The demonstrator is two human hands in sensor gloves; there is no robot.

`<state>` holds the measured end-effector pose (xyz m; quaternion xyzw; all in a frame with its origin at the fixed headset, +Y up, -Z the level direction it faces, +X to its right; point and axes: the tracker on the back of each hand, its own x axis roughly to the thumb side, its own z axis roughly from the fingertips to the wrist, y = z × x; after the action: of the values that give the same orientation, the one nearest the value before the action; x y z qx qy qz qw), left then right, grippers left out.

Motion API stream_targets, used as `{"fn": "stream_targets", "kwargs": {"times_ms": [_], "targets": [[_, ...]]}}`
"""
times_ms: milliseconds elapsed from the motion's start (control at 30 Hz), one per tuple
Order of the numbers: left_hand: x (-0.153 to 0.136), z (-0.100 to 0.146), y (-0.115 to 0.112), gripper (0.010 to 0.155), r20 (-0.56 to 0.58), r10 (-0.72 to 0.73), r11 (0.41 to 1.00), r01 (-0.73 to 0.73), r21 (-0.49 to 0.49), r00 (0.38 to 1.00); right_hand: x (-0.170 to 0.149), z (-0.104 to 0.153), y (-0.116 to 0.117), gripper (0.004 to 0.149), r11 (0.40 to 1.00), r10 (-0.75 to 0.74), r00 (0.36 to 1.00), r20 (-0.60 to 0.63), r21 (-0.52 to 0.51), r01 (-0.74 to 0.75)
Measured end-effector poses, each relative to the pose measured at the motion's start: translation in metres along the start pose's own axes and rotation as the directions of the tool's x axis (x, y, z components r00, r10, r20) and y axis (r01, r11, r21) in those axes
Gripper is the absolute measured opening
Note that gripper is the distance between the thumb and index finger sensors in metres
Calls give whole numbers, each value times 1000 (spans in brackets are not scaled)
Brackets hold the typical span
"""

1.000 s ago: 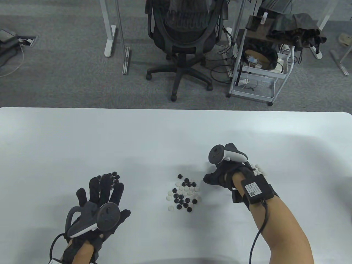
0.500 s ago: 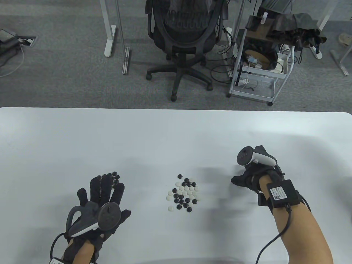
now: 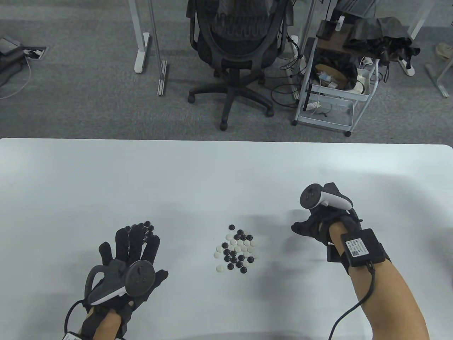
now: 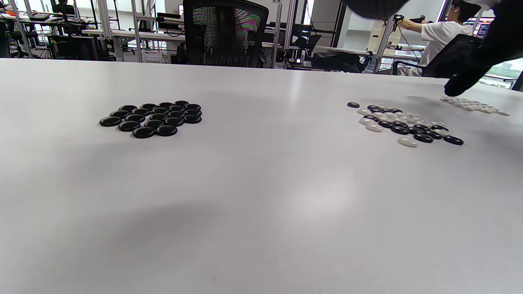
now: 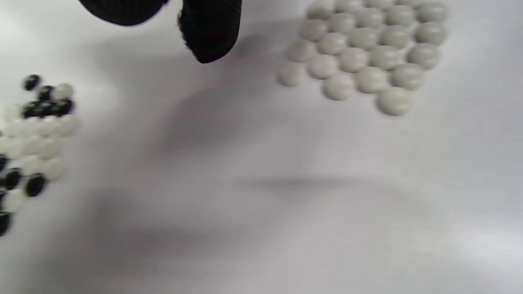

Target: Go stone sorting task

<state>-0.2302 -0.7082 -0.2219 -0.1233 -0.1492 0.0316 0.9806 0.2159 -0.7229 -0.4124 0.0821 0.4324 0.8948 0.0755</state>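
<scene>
A mixed pile of black and white Go stones [image 3: 235, 252] lies at the table's middle, also in the left wrist view [image 4: 404, 124] and the right wrist view [image 5: 32, 134]. Sorted black stones [image 3: 145, 226] [image 4: 153, 118] sit at the left, partly under the straight, spread fingers of my left hand [image 3: 136, 244]. Sorted white stones [image 5: 363, 53] [image 4: 474, 105] lie at the right, hidden under my right hand [image 3: 308, 226] in the table view. That hand hovers with loosely curled fingers [image 5: 210, 36], and I see no stone in them.
The white table [image 3: 212, 177] has bare room beyond the piles. Past its far edge stand an office chair [image 3: 235, 53] and a wire cart [image 3: 332, 92]. A person sits in the background of the left wrist view [image 4: 445, 36].
My right hand went from the mixed pile rightward over the white stones, then drifted slightly back left. The left hand has stayed still.
</scene>
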Motion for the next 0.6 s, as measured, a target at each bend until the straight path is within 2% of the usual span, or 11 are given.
{"fn": "stream_targets", "kwargs": {"times_ms": [133,300,467,600], "targets": [[0,0,0,79,-1,2,1000,-2,5,1000,42,-7,3,60,1000,26,992,126,13,-27],[0,1,0,78,-4,4,1000,-4,9,1000,81,-24,11,60,998,36,979,199,34,-43],[-1,2,1,78,-3,7,1000,-7,20,1000,99,-42,22,60,997,34,974,222,58,-48],[-2,3,1,79,-3,14,1000,-13,23,1000,99,-48,26,59,996,65,979,192,55,-76]]}}
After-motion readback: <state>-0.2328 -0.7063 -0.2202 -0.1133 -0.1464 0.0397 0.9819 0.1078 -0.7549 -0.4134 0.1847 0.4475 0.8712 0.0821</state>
